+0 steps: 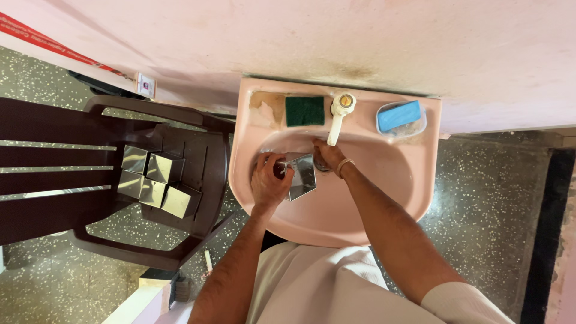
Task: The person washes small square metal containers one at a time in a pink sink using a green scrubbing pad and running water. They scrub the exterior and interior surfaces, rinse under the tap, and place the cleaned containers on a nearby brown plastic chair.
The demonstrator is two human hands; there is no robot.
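My left hand (270,179) grips a shiny square steel container (302,176) over the bowl of a pink wash basin (384,198). My right hand (329,154) rests against the container's far side, just under the cream tap (338,117). A bangle sits on the right wrist. Whether water is running cannot be seen.
A green scrub pad (304,110) lies on the basin's back ledge left of the tap. A blue soap bar in a clear dish (401,117) sits to the right. Several steel square containers (157,180) rest on a dark brown plastic chair (72,180) at the left. The pink wall is directly behind.
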